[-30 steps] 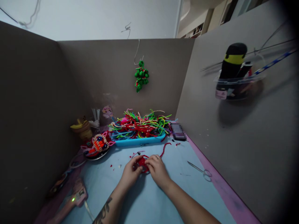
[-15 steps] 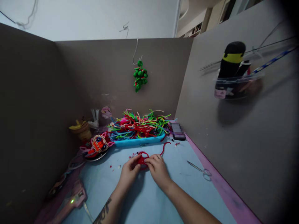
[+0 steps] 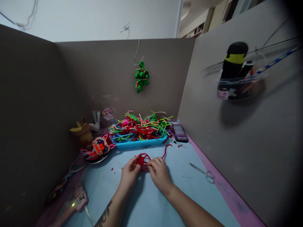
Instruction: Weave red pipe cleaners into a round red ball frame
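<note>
A red knotted cord piece [image 3: 142,161] with open loops is between my two hands, just above the blue table cover. My left hand [image 3: 130,171] pinches its left side between thumb and fingers. On the other side, my right hand [image 3: 159,171] has thumb and fingertips closed on a red strand at the piece's right edge. A loose tail of red cord [image 3: 166,152] curves away beyond my right hand. The exact grip of the right fingertips is partly hidden.
A blue tray [image 3: 142,144] heaped with colourful cords stands behind my hands. Scissors [image 3: 203,172] lie at right, near a phone [image 3: 180,132]. At left are a beaded animal-face piece [image 3: 100,148] on a dish and a lit pink glue gun [image 3: 75,201]. Grey panels surround the table.
My left hand has shifted slightly left with the red cord piece, which now shows its strands and gaps more openly. My right hand stays almost in place.
</note>
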Motion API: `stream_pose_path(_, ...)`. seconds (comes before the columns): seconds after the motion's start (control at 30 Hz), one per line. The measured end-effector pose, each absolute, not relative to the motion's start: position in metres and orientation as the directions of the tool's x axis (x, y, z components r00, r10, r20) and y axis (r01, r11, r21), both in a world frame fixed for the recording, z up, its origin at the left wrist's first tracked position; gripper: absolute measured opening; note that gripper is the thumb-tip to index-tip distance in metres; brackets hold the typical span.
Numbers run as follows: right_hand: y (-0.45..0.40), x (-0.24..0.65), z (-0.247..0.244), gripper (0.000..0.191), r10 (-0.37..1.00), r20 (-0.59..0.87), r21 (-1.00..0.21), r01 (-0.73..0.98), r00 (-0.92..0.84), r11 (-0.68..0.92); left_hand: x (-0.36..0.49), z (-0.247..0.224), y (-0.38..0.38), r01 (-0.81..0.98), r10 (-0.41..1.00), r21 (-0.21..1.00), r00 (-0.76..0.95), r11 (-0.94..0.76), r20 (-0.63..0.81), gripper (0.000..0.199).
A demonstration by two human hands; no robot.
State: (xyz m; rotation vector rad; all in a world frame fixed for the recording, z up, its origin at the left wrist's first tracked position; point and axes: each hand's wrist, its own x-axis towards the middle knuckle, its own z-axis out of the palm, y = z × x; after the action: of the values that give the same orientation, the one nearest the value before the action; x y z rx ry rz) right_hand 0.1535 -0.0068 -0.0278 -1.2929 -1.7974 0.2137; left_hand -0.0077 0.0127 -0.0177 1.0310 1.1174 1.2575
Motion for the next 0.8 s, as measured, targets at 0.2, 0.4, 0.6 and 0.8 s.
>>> stream_pose_path(0.2,-0.0070,0.1533,-0.0271,0.019,0.850,0.525,-0.610,0.672,-0.055,0.420,-0.0065,-0.0224,0.0133,-0.173,0.998,0.983,-0.011,0.055,-0.058,0.047)
stream_pose_path(0.4,-0.0086,0.1514,-0.0267,0.020,0.843,0.536,-0.609,0.664,-0.058,0.433,-0.0071,-0.0206,0.0121,-0.161,0.999,0.986,-0.004,0.052,-0.053,0.048)
stream_pose_path(0.6,-0.0082,0.1512,-0.0273,0.018,0.852,0.520,-0.614,0.668,-0.059,0.421,-0.0057,-0.0152,0.0084,-0.163,0.998,0.985,0.006,0.057,-0.057,0.046)
stream_pose_path(0.8,-0.0088,0.1491,-0.0277,0.018,0.846,0.532,-0.628,0.651,-0.041,0.427,-0.0035,-0.0150,0.0076,-0.211,0.997,0.974,0.024,0.082,-0.079,0.045)
